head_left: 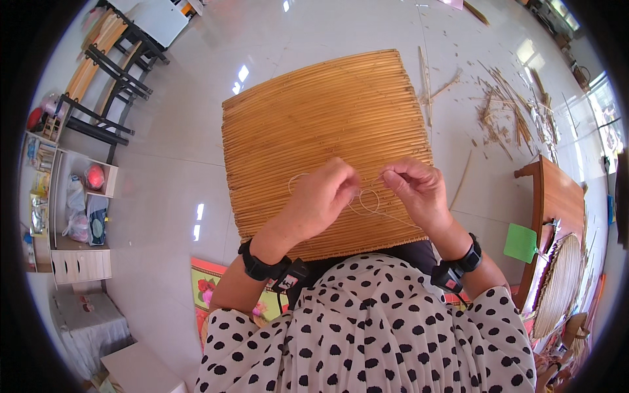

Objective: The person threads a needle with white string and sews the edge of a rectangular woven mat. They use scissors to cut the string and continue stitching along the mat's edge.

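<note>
Across my lap lies a panel of stalks [314,111], golden brown, its stalks laid side by side. My left hand [324,196] is over its near half, fingers curled and closed on a thin pale thread [379,208]. Just to the right, thumb and forefinger of my right hand [418,195] pinch the same thread. Between the hands the thread makes a small loop, and a loose strand trails toward my right wrist. Another bit of thread curves out left of my left hand. The left fingertips are partly hidden behind that hand.
Broken stalks [511,108] litter the tiled floor at the far right. A wooden table [557,196] stands at the right with a green fly swatter [521,242] beside it. Shelves [82,226] line the left, with a folded bench [98,65] behind. A floral mat [203,281] lies beneath me.
</note>
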Demonstrator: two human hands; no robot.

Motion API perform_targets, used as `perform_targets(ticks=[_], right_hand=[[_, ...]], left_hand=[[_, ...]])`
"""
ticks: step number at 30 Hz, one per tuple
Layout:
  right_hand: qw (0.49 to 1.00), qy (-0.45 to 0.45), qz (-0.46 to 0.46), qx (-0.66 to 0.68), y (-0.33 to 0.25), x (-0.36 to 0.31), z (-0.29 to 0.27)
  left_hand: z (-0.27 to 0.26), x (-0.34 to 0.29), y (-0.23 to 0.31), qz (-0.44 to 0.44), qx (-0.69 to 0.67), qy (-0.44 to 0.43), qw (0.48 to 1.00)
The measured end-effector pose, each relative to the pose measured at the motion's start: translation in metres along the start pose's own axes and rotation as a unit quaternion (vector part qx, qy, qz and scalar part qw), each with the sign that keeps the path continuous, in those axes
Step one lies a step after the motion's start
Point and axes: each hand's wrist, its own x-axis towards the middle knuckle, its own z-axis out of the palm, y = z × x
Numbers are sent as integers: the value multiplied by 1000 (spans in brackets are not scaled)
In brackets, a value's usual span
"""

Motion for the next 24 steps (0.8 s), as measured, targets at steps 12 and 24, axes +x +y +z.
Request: perform_targets(ticks=[12,24], right_hand=[[981,13,20,190,-38,5,32],[951,150,-19,-270,-5,4,-42]], left_hand=[[-7,16,29,71,23,94,993],[-67,-7,26,10,-347,187,919]])
